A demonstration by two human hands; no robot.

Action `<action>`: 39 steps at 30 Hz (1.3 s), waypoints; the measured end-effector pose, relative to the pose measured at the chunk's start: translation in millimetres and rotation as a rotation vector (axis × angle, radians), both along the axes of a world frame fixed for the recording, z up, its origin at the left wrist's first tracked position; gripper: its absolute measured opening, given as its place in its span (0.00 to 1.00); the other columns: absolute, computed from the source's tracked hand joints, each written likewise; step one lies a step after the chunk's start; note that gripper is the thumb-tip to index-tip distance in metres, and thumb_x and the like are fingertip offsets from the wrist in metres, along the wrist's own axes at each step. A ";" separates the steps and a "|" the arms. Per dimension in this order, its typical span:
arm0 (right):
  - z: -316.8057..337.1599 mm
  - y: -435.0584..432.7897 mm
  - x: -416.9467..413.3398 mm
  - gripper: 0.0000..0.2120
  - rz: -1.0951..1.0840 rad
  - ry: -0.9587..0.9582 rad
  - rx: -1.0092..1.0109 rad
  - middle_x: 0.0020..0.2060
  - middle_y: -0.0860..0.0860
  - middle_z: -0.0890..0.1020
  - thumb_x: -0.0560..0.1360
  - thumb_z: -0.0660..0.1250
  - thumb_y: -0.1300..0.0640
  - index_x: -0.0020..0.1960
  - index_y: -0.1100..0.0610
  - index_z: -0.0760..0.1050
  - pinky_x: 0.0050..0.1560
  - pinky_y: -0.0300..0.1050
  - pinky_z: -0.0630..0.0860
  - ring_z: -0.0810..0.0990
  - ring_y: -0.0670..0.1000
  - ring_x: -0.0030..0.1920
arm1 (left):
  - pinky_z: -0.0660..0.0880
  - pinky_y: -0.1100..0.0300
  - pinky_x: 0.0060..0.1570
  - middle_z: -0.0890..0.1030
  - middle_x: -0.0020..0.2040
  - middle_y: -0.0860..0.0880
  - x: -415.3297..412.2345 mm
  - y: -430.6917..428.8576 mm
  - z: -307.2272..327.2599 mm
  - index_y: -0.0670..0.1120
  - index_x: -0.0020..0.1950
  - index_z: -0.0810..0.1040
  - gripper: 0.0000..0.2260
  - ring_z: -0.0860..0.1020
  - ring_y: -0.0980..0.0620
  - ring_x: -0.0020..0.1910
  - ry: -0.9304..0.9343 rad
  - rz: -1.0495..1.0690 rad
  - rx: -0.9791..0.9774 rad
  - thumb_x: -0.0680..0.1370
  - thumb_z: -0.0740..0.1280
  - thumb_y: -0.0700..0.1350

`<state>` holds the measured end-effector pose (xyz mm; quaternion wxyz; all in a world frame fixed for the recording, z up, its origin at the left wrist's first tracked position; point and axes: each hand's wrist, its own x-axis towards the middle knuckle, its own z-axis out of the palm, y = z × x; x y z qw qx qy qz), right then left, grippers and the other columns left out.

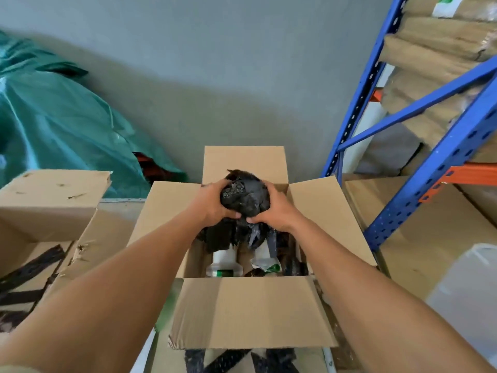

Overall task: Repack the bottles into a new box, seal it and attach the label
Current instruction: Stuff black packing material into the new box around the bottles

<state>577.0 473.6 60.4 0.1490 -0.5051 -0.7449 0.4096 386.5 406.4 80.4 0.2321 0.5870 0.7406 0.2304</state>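
Bottles (225, 261) lie in the open box (250, 310); black wrap (246, 195), at twelve o'clock, is clutched by curled fingers of left hand (213, 204) and right hand (277, 211). It is best pressed down evenly over them.

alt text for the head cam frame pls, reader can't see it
Both hands, left hand and right hand, grip a black bubble-wrapped bundle over an open cardboard box that holds white bottles and more black wrap. A torn box sits to the left, blue shelving to the right.
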 end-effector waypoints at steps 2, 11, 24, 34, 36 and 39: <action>-5.7 3.9 6.9 0.66 0.052 -0.131 -0.046 0.75 0.57 0.62 0.56 0.85 0.44 0.81 0.40 0.46 0.72 0.61 0.68 0.66 0.61 0.75 | 0.72 0.49 0.67 0.77 0.68 0.44 2.0 4.7 -14.3 0.49 0.76 0.68 0.50 0.75 0.41 0.67 0.052 -0.013 -0.095 0.58 0.85 0.55; 10.9 13.8 19.1 0.50 0.179 -0.321 -0.021 0.78 0.50 0.66 0.63 0.83 0.45 0.80 0.48 0.63 0.71 0.53 0.70 0.68 0.54 0.75 | 0.71 0.49 0.70 0.73 0.74 0.46 -1.0 17.5 -13.5 0.51 0.78 0.67 0.44 0.73 0.44 0.71 0.093 -0.009 -0.236 0.66 0.82 0.54; -89.6 29.2 -17.7 0.53 0.374 -0.859 -0.317 0.80 0.60 0.34 0.75 0.67 0.32 0.78 0.38 0.27 0.76 0.66 0.59 0.48 0.69 0.80 | 0.54 0.38 0.76 0.37 0.82 0.40 19.1 40.9 -109.3 0.56 0.79 0.28 0.49 0.44 0.34 0.80 0.357 -0.201 -0.777 0.77 0.64 0.67; -121.3 44.8 -28.2 0.56 0.402 -0.845 -0.278 0.81 0.59 0.35 0.75 0.73 0.40 0.77 0.36 0.27 0.75 0.68 0.60 0.50 0.68 0.80 | 0.58 0.37 0.75 0.36 0.81 0.40 15.6 55.5 -147.9 0.59 0.77 0.25 0.49 0.46 0.33 0.80 0.364 -0.238 -0.842 0.80 0.68 0.54; -113.0 46.7 -26.3 0.61 0.394 -0.807 -0.247 0.82 0.59 0.37 0.71 0.78 0.42 0.77 0.34 0.27 0.75 0.67 0.61 0.52 0.67 0.80 | 0.63 0.38 0.72 0.43 0.82 0.38 13.4 54.6 -148.4 0.61 0.76 0.25 0.56 0.57 0.31 0.78 0.364 -0.249 -0.716 0.76 0.74 0.54; -103.1 50.0 -25.7 0.64 0.429 -0.839 -0.263 0.81 0.58 0.36 0.69 0.81 0.45 0.78 0.36 0.29 0.76 0.66 0.60 0.50 0.66 0.81 | 0.70 0.41 0.68 0.53 0.81 0.38 8.1 54.1 -144.3 0.64 0.77 0.27 0.60 0.68 0.33 0.73 0.399 -0.294 -0.530 0.72 0.78 0.53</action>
